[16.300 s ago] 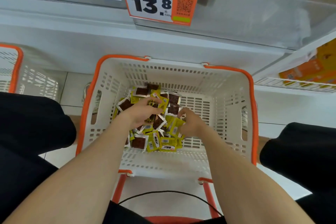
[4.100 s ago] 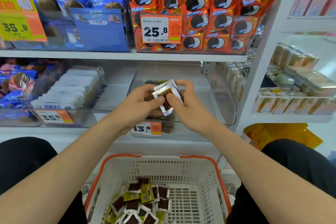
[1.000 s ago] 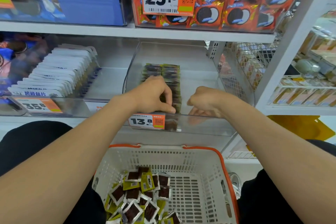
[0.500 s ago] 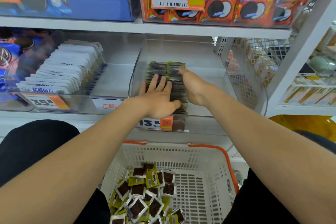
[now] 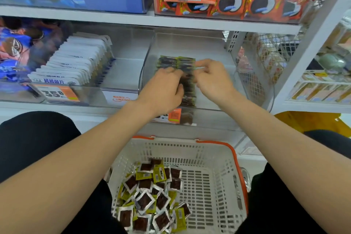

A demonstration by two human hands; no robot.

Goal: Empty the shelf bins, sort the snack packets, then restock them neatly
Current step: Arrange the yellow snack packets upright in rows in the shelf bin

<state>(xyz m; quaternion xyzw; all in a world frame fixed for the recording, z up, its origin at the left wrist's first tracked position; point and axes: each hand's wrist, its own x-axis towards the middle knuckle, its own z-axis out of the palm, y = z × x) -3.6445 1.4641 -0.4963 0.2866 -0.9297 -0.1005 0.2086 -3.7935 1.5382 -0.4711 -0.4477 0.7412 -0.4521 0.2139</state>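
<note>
A clear shelf bin (image 5: 212, 47) on the middle shelf holds a straight row of dark snack packets (image 5: 177, 61) with green edges. Both my hands are inside the bin at that row. My left hand (image 5: 161, 89) curls its fingers over the row's left side, thumb against the packets. My right hand (image 5: 212, 79) pinches the row's right side between forefinger and thumb. Below, a white basket (image 5: 220, 157) with an orange rim holds a loose heap of the same packets (image 5: 152, 197).
Left of the bin stands a row of white packets (image 5: 76, 62) behind a 35.8 tag. The shelf above (image 5: 114, 18) carries blue boxes and red-orange biscuit packs (image 5: 256, 2). A wire-mesh divider (image 5: 252, 66) stands right of the bin. My black-clad knees flank the basket.
Half a second ago both hands lay flat and straight along the row. Now their fingers are bent around the packets, and the right hand has drawn slightly back and to the right.
</note>
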